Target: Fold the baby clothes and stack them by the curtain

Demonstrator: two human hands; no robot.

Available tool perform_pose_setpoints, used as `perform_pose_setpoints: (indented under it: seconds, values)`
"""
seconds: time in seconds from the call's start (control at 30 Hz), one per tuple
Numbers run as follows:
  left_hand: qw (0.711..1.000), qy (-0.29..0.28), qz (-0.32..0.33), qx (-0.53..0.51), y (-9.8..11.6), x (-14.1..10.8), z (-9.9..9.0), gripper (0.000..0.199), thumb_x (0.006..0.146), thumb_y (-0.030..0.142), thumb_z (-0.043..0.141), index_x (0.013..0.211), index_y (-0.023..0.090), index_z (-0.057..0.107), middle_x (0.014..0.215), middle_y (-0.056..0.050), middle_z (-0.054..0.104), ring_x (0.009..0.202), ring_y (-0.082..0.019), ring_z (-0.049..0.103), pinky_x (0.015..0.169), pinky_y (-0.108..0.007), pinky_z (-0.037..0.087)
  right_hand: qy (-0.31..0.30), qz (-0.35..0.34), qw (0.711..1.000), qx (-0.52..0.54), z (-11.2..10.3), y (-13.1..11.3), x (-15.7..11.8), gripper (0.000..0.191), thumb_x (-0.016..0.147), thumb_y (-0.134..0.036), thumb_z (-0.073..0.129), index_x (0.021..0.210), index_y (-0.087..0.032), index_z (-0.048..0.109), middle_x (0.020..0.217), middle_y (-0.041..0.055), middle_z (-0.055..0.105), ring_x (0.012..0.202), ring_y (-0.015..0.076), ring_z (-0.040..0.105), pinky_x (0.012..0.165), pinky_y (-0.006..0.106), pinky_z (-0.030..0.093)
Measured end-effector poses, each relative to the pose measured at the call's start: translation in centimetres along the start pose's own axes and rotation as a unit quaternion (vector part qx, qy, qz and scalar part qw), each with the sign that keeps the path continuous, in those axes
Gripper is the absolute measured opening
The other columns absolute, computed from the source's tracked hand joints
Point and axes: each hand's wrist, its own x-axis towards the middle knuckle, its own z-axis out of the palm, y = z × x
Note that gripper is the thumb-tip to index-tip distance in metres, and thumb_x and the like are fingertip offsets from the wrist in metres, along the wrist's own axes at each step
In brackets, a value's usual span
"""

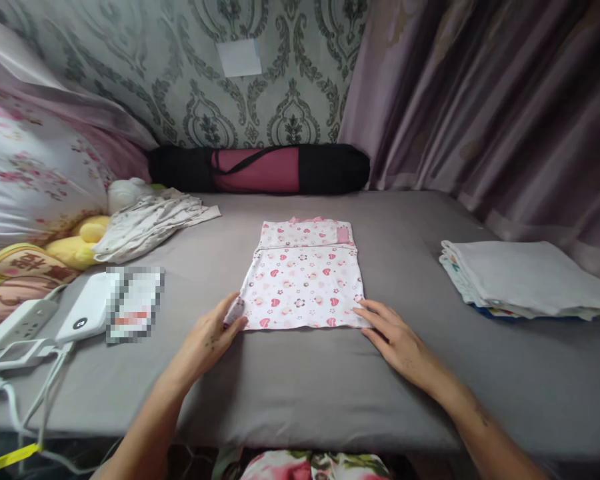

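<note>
A folded white garment (300, 287) printed with pink hearts and small flowers lies flat on the grey bed sheet. Its far end is folded over in a band, with a pink patch (343, 235) at the right and pink trim at the top. My left hand (215, 332) has its fingers and thumb closed around the near left corner, where the fabric bends up slightly. At the near right corner, my right hand (393, 337) rests with its fingers stretched out and apart, the tips touching the garment's edge.
Stacked folded cloths (525, 277) lie at the right. To the left are a crumpled cloth (150, 223), yellow plush toys (75, 243), a white power bank (90, 307) and a power strip (17, 327) with cables. A black and pink long bag (257, 170) lies along the wall.
</note>
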Motion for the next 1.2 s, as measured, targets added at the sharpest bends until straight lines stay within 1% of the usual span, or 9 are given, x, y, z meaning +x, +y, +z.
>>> perform_pose_setpoints:
  seconds: [0.23, 0.33, 0.47, 0.6, 0.73, 0.83, 0.97, 1.03, 1.2]
  values:
    - [0.993, 0.008, 0.038, -0.11, -0.3, 0.5, -0.1, 0.048, 0.085, 0.055, 0.048, 0.113, 0.02, 0.066, 0.093, -0.006, 0.067, 0.076, -0.018, 0.06, 0.07, -0.029, 0.049, 0.037, -0.039, 0.998, 0.027, -0.1, -0.2, 0.6, 0.035, 0.098, -0.019, 0.042, 0.126, -0.029, 0.059, 0.121, 0.0054, 0.062, 0.11, 0.0193, 0.059, 0.096, 0.035, 0.051]
    - [0.991, 0.013, 0.06, -0.116, -0.2, 0.0, -0.5, 0.048, 0.085, 0.047, 0.049, 0.123, 0.019, 0.06, 0.089, -0.005, 0.062, 0.07, -0.016, 0.057, 0.063, -0.028, 0.049, 0.038, -0.045, 0.998, 0.036, -0.2, 0.0, 0.5, 0.035, 0.096, -0.015, 0.044, 0.124, -0.027, 0.059, 0.12, 0.0057, 0.061, 0.111, 0.0185, 0.059, 0.097, 0.033, 0.051]
    - [0.99, 0.039, 0.119, -0.062, 0.1, -0.3, -0.7, 0.047, 0.085, 0.033, 0.047, 0.129, 0.021, 0.053, 0.091, -0.005, 0.056, 0.075, -0.017, 0.056, 0.068, -0.03, 0.051, 0.029, -0.053, 0.998, 0.021, -0.4, 0.0, 0.6, 0.046, 0.092, -0.007, 0.038, 0.129, -0.027, 0.056, 0.123, 0.0064, 0.058, 0.114, 0.0191, 0.057, 0.1, 0.035, 0.049]
    - [0.98, 0.105, 0.167, 0.023, -0.1, 0.4, -0.2, 0.036, 0.086, 0.027, 0.045, 0.119, 0.023, 0.056, 0.097, -0.007, 0.056, 0.089, -0.022, 0.056, 0.08, -0.035, 0.051, 0.041, -0.052, 0.998, -0.012, -0.6, -0.5, 1.3, 0.045, 0.095, -0.01, 0.037, 0.13, -0.03, 0.055, 0.111, 0.0065, 0.061, 0.105, 0.0209, 0.059, 0.093, 0.037, 0.052]
    - [0.966, 0.126, 0.201, 0.103, -0.6, 1.3, -0.3, 0.027, 0.091, 0.03, 0.041, 0.107, 0.024, 0.062, 0.094, -0.007, 0.059, 0.091, -0.023, 0.057, 0.079, -0.036, 0.051, 0.041, -0.054, 0.997, -0.047, -0.9, -0.5, 2.1, 0.036, 0.097, -0.018, 0.041, 0.125, -0.03, 0.061, 0.103, 0.0068, 0.065, 0.096, 0.0219, 0.061, 0.085, 0.038, 0.054]
    - [0.956, 0.138, 0.222, 0.132, -1.2, 1.6, -0.7, 0.031, 0.095, 0.036, 0.04, 0.106, 0.024, 0.066, 0.107, -0.01, 0.062, 0.099, -0.025, 0.059, 0.081, -0.038, 0.053, 0.059, -0.061, 0.994, -0.071, -1.4, -0.2, 2.4, 0.029, 0.097, -0.022, 0.045, 0.116, -0.028, 0.066, 0.116, 0.0082, 0.065, 0.11, 0.025, 0.059, 0.091, 0.043, 0.052]
    - [0.941, 0.107, 0.299, 0.114, -2.1, 2.2, -1.3, 0.036, 0.096, 0.036, 0.039, 0.118, 0.024, 0.065, 0.133, -0.009, 0.059, 0.124, -0.028, 0.054, 0.105, -0.048, 0.044, 0.046, -0.132, 0.989, -0.041, -2.1, 0.5, 2.5, 0.032, 0.097, -0.016, 0.044, 0.118, -0.026, 0.066, 0.128, 0.0066, 0.064, 0.124, 0.0225, 0.054, 0.105, 0.045, 0.045]
    - [0.937, 0.074, 0.328, 0.097, -2.2, 2.3, -1.6, 0.038, 0.097, 0.032, 0.038, 0.126, 0.024, 0.061, 0.13, -0.007, 0.063, 0.123, -0.024, 0.057, 0.111, -0.048, 0.038, 0.029, -0.156, 0.987, -0.021, -2.3, 0.7, 2.5, 0.034, 0.097, -0.015, 0.044, 0.123, -0.025, 0.064, 0.124, 0.0056, 0.067, 0.119, 0.0197, 0.059, 0.106, 0.044, 0.045]
    - [0.944, 0.004, 0.323, 0.073, -1.6, 1.7, -2.8, 0.037, 0.096, 0.029, 0.038, 0.12, 0.026, 0.066, 0.121, -0.005, 0.068, 0.114, -0.02, 0.063, 0.109, -0.044, 0.042, 0.025, -0.157, 0.987, -0.022, -2.8, 0.9, 2.3, 0.037, 0.096, -0.013, 0.044, 0.125, -0.026, 0.063, 0.121, 0.0043, 0.069, 0.114, 0.0186, 0.063, 0.103, 0.043, 0.049]
